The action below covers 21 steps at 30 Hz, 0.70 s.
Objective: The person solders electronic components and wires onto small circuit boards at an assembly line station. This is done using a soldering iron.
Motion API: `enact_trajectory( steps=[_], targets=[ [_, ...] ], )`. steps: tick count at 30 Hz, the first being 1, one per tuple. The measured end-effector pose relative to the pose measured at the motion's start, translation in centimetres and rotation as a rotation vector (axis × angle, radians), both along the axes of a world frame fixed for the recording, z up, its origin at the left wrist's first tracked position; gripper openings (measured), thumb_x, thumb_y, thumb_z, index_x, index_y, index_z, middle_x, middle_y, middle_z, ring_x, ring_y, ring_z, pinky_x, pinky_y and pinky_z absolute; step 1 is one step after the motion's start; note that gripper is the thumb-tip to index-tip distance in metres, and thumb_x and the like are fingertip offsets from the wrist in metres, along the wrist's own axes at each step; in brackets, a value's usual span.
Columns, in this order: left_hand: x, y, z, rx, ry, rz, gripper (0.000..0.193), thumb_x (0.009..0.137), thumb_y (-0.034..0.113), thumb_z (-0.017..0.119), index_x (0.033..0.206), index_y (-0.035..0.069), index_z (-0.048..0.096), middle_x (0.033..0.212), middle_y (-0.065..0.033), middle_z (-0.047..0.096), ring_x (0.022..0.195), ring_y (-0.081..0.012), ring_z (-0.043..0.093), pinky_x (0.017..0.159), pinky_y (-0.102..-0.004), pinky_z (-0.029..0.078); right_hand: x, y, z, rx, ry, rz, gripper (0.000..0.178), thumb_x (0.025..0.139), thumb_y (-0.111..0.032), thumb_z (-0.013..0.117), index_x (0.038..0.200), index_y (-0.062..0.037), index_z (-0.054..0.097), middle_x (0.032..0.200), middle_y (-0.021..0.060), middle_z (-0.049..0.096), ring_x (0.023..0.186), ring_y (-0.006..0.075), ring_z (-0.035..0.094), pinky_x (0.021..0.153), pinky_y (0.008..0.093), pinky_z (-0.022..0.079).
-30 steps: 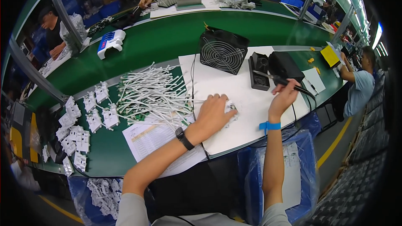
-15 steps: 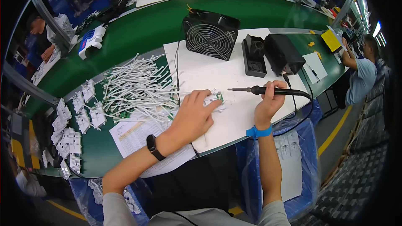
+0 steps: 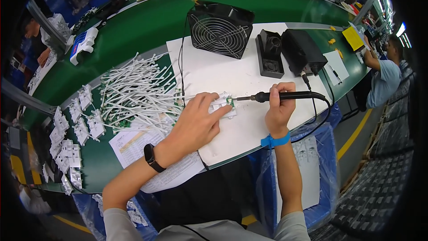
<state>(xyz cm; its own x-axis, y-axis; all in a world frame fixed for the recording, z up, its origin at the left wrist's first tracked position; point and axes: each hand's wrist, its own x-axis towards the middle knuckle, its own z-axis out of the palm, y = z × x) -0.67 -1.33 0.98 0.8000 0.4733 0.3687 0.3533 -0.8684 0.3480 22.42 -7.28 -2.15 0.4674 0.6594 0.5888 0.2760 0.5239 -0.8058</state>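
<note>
My right hand (image 3: 280, 109), with a blue wrist strap, is closed around the handle of a soldering iron (image 3: 285, 96). The iron's metal tip points left and reaches the edge of a small green circuit board (image 3: 230, 102). That board sits in a white plastic housing (image 3: 220, 105) on the white work sheet. My left hand (image 3: 198, 118), wearing a dark wristband, steadies the housing with fingers on its far side and an outstretched digit by the board. Part of the housing is hidden under those fingers. Whether the tip touches the board is too small to tell.
Left of my hands lies a heap of white cables with green boards (image 3: 138, 91), beside several white housings (image 3: 67, 154). A printed paper (image 3: 156, 169) lies under my left forearm. Beyond stand a black fan (image 3: 221, 29), an iron holder (image 3: 269, 56) and a black soldering station (image 3: 304, 51).
My right hand has brought the soldering iron left and slightly down, so its tip is now at the board. My left hand stays on the housing. The whole view has shifted slightly.
</note>
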Motion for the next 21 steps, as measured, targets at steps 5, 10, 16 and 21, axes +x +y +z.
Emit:
enact_trajectory(
  steps=[5, 10, 16, 21],
  targets=[
    [-0.20, 0.25, -0.14, 0.001, -0.014, -0.007, 0.042, 0.081, 0.005, 0.065, 0.123, 0.011, 0.066, 0.126, -0.0176, 0.055, 0.115, -0.0355, 0.052, 0.097, -0.0416, 0.048, -0.10, 0.06, -0.04, 0.006, -0.040, -0.026, 0.014, 0.099, -0.010, 0.061, 0.100, -0.0051, 0.048, 0.084, 0.0028, 0.053, 0.071, 0.0073, 0.046, 0.064, 0.0231, 0.039],
    [-0.31, 0.23, -0.16, -0.003, -0.006, -0.009, 0.043, 0.082, 0.006, 0.065, 0.124, 0.011, 0.066, 0.127, -0.0177, 0.055, 0.116, -0.0350, 0.053, 0.097, -0.0414, 0.048, 0.02, -0.36, -0.27, 0.007, -0.077, 0.011, 0.014, 0.098, -0.009, 0.060, 0.101, -0.0050, 0.047, 0.083, 0.0033, 0.053, 0.071, 0.0078, 0.046, 0.063, 0.0234, 0.039],
    [-0.44, 0.14, -0.05, -0.013, -0.008, -0.006, 0.042, 0.083, 0.007, 0.065, 0.124, 0.011, 0.066, 0.127, -0.0180, 0.056, 0.118, -0.0349, 0.052, 0.098, -0.0413, 0.048, 0.07, -0.45, -0.30, 0.028, -0.160, 0.016, 0.015, 0.097, -0.008, 0.060, 0.101, -0.0051, 0.047, 0.081, 0.0037, 0.052, 0.070, 0.0084, 0.044, 0.063, 0.0234, 0.038],
    [-0.47, 0.14, -0.12, -0.005, 0.001, -0.006, 0.042, 0.083, 0.007, 0.065, 0.125, 0.011, 0.066, 0.128, -0.0183, 0.056, 0.119, -0.0347, 0.052, 0.098, -0.0408, 0.048, 0.09, -0.42, -0.35, 0.024, -0.163, 0.002, 0.015, 0.098, -0.010, 0.061, 0.100, -0.0051, 0.047, 0.081, 0.0037, 0.053, 0.070, 0.0086, 0.044, 0.063, 0.0236, 0.038]
  ],
)
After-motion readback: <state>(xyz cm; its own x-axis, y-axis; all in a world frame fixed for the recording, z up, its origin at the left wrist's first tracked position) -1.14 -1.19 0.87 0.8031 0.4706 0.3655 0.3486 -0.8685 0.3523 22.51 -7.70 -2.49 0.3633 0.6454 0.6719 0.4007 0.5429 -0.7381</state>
